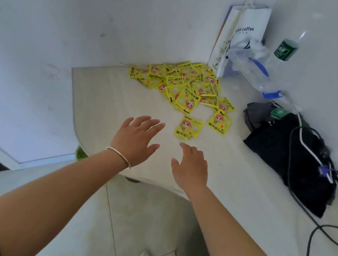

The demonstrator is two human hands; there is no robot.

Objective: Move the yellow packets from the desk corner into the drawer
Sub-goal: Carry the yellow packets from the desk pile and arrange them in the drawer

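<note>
Several yellow packets (184, 81) with a cartoon print lie in a loose pile in the far corner of the white desk (105, 103). Two lie apart nearer me, one (188, 128) just beyond my fingers and another (220, 122) to its right. My left hand (137, 139), a thin bangle on the wrist, hovers over the desk with fingers spread and empty. My right hand (191, 165) is beside it, fingers relaxed, holding nothing. Both hands are short of the packets. No drawer is in view.
A white paper coffee bag (242, 32) stands in the corner behind the pile. Beside it are crumpled clear plastic (248, 63) and a water bottle (286, 51). Dark cloth (288, 156) with black cables (325, 232) covers the desk's right side. Tiled floor lies below.
</note>
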